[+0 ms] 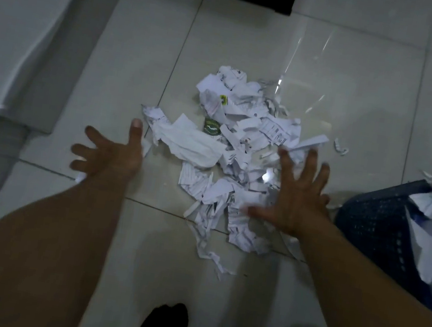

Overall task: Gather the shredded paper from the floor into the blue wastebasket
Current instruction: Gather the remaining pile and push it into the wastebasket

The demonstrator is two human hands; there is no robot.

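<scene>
Your left hand (110, 151) hovers with fingers spread and nothing in it, just left of the shredded paper (233, 163) piled on the tiled floor (128, 64). Your right hand (295, 197) is splayed too, empty, over the pile's right edge. At the floor's right edge stands the blue wastebasket (377, 228), with paper already inside it.

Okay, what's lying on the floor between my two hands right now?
In the head view, the shredded paper pile lies on the tile between the open left hand and open right hand, whose fingers overlap its right edge.
</scene>
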